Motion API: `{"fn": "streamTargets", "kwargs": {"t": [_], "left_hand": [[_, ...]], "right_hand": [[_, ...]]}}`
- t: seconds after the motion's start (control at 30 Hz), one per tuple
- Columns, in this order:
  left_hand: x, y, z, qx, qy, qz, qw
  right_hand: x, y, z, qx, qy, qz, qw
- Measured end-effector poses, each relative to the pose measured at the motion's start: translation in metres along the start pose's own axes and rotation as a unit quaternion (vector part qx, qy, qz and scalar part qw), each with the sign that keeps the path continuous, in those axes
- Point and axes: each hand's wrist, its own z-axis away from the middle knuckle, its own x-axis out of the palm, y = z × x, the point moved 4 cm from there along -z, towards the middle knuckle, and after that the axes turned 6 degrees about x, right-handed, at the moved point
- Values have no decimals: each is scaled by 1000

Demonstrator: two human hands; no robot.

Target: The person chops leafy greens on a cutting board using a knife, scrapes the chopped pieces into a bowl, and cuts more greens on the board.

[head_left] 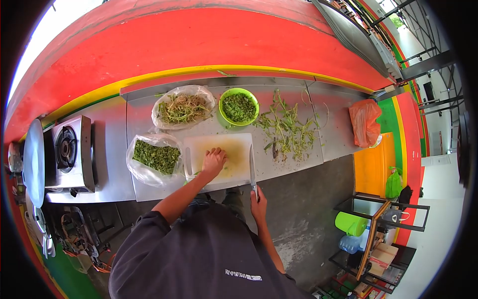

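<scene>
A white cutting board (240, 168) with yellow-green stains lies on the steel counter in front of me. My left hand (214, 162) rests on it, fingers slightly bent and somewhat apart, with nothing visible in them. By the board's right edge, my right hand (258, 203) is closed round the handle of a kitchen knife (252, 167), whose blade points away from me. Left of the board is a clear plastic bag (133, 158) of chopped greens (158, 156). Beyond the board stands a lime-green bowl (222, 115) with more finely chopped greens (239, 107).
Loose leafy stems (291, 129) are spread on the counter at right. A plastic bag (158, 119) of stems and roots sits at the back left. A gas stove (68, 149) stands far left, an orange bag (365, 122) far right. A red wall (209, 42) runs behind.
</scene>
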Motion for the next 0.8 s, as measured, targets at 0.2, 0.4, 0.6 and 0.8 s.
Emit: {"fn": "streamTargets", "kwargs": {"t": [0.2,0.4,0.6,0.8], "left_hand": [[-32,13,-36,4,48,62,997],[-151,72,-62,57,276,230,932],[-144,55,-12,52,311,250,916],[-75,15,87,-40,232,279,931]], "right_hand": [[-4,11,9,59,2,-18,998],[0,22,11,70,10,-36,997],[6,23,12,74,6,-31,997],[5,15,14,25,29,15,999]]}}
